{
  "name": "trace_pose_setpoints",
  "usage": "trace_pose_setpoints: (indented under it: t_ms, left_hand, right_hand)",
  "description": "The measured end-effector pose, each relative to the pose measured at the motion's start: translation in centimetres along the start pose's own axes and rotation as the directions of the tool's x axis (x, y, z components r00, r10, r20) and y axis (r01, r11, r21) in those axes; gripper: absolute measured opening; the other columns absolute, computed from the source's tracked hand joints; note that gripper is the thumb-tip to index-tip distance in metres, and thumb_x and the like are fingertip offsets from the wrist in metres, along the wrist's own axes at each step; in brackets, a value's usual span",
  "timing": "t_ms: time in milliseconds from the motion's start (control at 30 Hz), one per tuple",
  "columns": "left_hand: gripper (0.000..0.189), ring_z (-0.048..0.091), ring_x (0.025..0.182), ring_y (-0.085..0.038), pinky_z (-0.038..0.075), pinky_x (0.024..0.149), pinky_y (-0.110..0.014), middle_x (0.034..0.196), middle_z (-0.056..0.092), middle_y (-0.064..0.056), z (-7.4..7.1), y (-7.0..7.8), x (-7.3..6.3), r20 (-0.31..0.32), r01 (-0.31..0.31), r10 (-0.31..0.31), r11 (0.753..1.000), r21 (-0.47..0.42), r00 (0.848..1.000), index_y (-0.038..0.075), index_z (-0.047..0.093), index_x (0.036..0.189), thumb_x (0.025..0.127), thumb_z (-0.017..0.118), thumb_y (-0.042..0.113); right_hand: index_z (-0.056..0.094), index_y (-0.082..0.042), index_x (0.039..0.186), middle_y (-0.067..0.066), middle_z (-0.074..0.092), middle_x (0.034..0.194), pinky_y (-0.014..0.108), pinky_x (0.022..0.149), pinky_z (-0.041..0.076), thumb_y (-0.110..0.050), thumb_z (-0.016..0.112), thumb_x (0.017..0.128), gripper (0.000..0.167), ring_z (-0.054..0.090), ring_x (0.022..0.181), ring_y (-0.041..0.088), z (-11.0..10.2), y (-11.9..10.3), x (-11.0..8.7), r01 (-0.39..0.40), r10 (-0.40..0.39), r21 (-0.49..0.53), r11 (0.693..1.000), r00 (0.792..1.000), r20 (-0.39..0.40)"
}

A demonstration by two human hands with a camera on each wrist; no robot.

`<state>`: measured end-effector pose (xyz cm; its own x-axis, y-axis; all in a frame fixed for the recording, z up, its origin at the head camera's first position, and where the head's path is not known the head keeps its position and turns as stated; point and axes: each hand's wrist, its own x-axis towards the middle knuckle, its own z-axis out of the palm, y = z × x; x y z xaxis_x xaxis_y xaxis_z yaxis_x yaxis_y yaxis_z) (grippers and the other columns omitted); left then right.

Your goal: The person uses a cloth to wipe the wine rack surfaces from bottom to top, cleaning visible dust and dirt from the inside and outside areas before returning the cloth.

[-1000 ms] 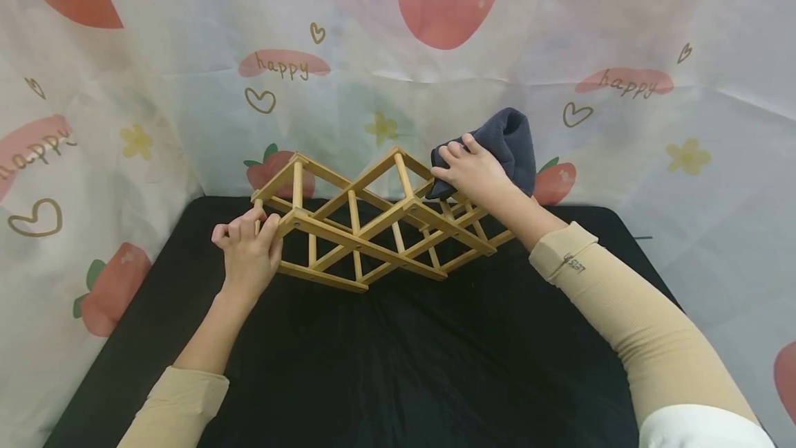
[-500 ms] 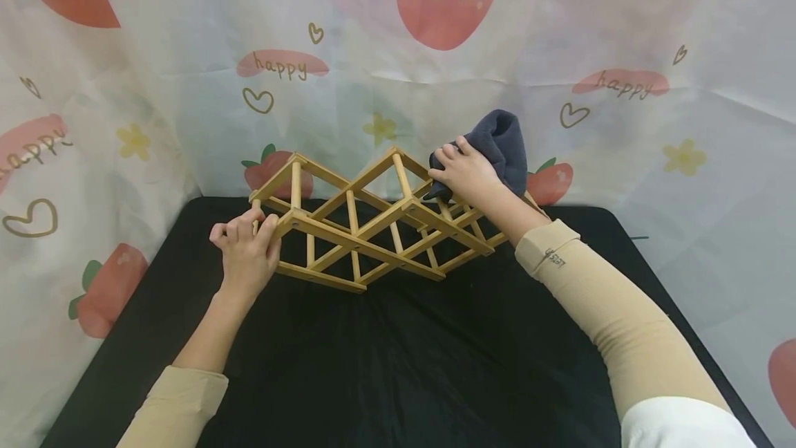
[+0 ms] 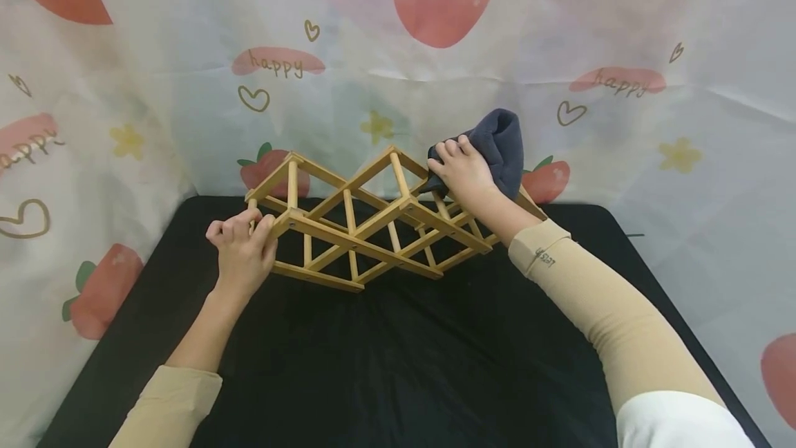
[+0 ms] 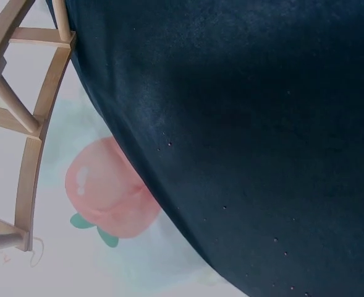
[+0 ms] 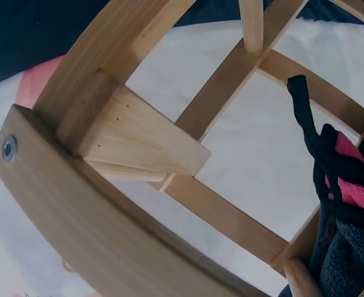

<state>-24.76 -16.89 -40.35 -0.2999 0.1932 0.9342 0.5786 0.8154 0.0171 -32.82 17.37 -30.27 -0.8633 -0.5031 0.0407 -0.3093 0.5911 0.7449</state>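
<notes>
A folding wooden wine rack (image 3: 352,234) of crossed slats and dowels stands at the back of the black-covered table. My left hand (image 3: 241,247) grips its left end, with fingers curled over a dowel near the corner. Over the rack's right part, my right hand (image 3: 464,173) holds a bunched dark blue-grey cloth (image 3: 502,144) against the upper slats. The palm side of that hand and the slats beneath the cloth are hidden. In the right wrist view the cloth's fuzzy fabric (image 5: 355,253) hangs among the slats, with a dark edge and a pink patch. Neither wrist view shows a hand.
The table (image 3: 385,365) has a wrinkled black cover with rounded far corners. A white curtain (image 3: 348,102) printed with fruit, hearts and "happy" hangs close behind and at both sides. The left wrist view shows the cover's edge (image 4: 188,244) beside the curtain.
My right hand and the cloth have shifted slightly left along the rack, and the right forearm has swung left. The left hand keeps its grip. The whole view has drifted a little.
</notes>
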Motion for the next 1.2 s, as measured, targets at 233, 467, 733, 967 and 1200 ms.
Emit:
trace_pose_setpoints:
  t_ms: [233, 467, 733, 967, 1200]
  left_hand:
    - [0.009, 0.030, 0.082, -0.033, 0.012, 0.071, -0.051, 0.095, 0.042, -0.018, -0.02, 0.27, 0.22, 0.018, 0.006, -0.006, 1.000, 0.004, 1.000, 0.003, 0.051, 0.093, 0.085, 0.048, 0.004]
    - [0.010, 0.031, 0.083, -0.033, 0.013, 0.070, -0.052, 0.097, 0.043, -0.018, 0.07, 0.49, 0.22, 0.022, 0.012, -0.012, 1.000, 0.010, 1.000, 0.003, 0.051, 0.093, 0.084, 0.049, 0.004]
    - [0.009, 0.031, 0.084, -0.034, 0.012, 0.071, -0.051, 0.096, 0.043, -0.018, -0.09, 0.38, 0.16, 0.002, 0.019, -0.019, 0.999, 0.035, 1.000, 0.003, 0.051, 0.092, 0.083, 0.050, 0.003]
    - [0.012, 0.031, 0.084, -0.033, 0.012, 0.071, -0.051, 0.096, 0.043, -0.018, -0.12, 0.32, 0.06, 0.007, 0.028, -0.029, 0.999, 0.033, 1.000, 0.003, 0.051, 0.093, 0.081, 0.051, 0.000]
    - [0.013, 0.031, 0.084, -0.034, 0.012, 0.071, -0.051, 0.097, 0.042, -0.018, -0.10, 0.26, -0.06, 0.017, 0.033, -0.034, 0.999, 0.043, 0.999, 0.003, 0.051, 0.094, 0.081, 0.051, 0.001]
  right_hand:
    - [0.043, -0.009, 0.112, 0.012, 0.034, 0.106, 0.042, 0.083, 0.010, -0.020, 0.068, 0.080, 0.042, 0.024, 0.093, 0.027, -0.40, 0.31, -0.12, -0.145, 0.138, 0.180, 0.973, 0.989, 0.051]
    - [0.045, -0.007, 0.106, 0.012, 0.034, 0.102, 0.045, 0.082, 0.011, -0.004, 0.059, 0.086, 0.025, 0.026, 0.096, 0.029, -0.36, 0.75, -0.37, -0.270, 0.286, 0.264, 0.926, 0.958, -0.023]
    - [0.048, -0.006, 0.106, 0.014, 0.040, 0.103, 0.043, 0.083, 0.015, -0.008, 0.061, 0.086, 0.024, 0.030, 0.091, 0.028, -0.41, 0.64, -0.34, -0.113, 0.122, 0.145, 0.983, 0.991, -0.058]
    - [0.048, -0.011, 0.115, 0.017, 0.043, 0.112, 0.045, 0.088, 0.019, -0.017, 0.067, 0.082, 0.039, 0.035, 0.096, 0.031, -0.25, 0.48, -0.23, 0.039, -0.034, 0.093, 0.995, 0.998, -0.054]
    - [0.049, -0.012, 0.113, 0.017, 0.044, 0.110, 0.047, 0.090, 0.023, -0.006, 0.064, 0.083, 0.034, 0.038, 0.098, 0.034, -0.05, 0.43, -0.23, 0.154, -0.135, 0.140, 0.978, 0.981, -0.137]
